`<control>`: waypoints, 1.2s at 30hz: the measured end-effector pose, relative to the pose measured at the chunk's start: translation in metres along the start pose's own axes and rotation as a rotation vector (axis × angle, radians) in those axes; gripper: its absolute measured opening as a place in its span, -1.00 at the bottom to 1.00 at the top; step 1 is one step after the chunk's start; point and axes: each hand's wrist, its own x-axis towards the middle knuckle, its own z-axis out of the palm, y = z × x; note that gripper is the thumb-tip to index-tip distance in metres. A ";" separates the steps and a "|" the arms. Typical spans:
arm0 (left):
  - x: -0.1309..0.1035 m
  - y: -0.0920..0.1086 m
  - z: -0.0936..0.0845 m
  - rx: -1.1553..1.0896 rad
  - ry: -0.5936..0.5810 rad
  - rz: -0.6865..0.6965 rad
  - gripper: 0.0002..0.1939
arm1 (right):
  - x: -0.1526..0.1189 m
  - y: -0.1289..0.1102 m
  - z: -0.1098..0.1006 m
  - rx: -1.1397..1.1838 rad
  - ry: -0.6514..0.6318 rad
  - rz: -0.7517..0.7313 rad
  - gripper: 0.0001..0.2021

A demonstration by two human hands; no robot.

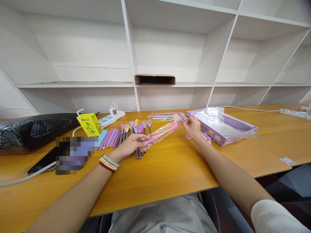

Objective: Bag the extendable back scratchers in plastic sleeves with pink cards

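My left hand is closed on the lower left end of a clear plastic bag with a pink stick inside. My right hand pinches the pink printed end of another clear packet, which holds pink, yellow and blue sticks. Beneath and beyond my left hand lie several small hand-shaped scratchers with metal rods and coloured heads. Left of them, several blue, pink and purple tubes lie side by side. A pink printed wrapper rests under my right wrist.
An open purple box with clear plastic stands at the right. A yellow drink carton, a white power strip, a black wrapped bundle and a dark tablet are at the left. White shelves holding a cardboard box rise behind.
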 end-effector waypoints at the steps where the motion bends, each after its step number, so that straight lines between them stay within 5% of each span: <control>1: 0.000 -0.001 0.000 0.002 -0.002 0.000 -0.70 | 0.000 0.001 -0.001 -0.014 -0.009 0.041 -0.76; 5: 0.001 -0.002 -0.002 0.011 -0.004 0.002 -0.70 | 0.000 0.006 -0.001 -0.005 -0.038 0.215 -0.76; 13: 0.002 -0.004 -0.004 -0.005 -0.012 0.025 -0.69 | 0.006 0.007 -0.003 0.571 -0.121 0.480 -0.58; 25: 0.002 -0.004 -0.004 -0.007 -0.030 0.039 -0.70 | 0.012 0.013 -0.010 0.670 -0.154 0.563 -0.70; 36: 0.003 -0.005 -0.003 -0.080 -0.045 0.036 -0.75 | 0.011 0.016 -0.007 0.713 -0.314 0.566 -0.84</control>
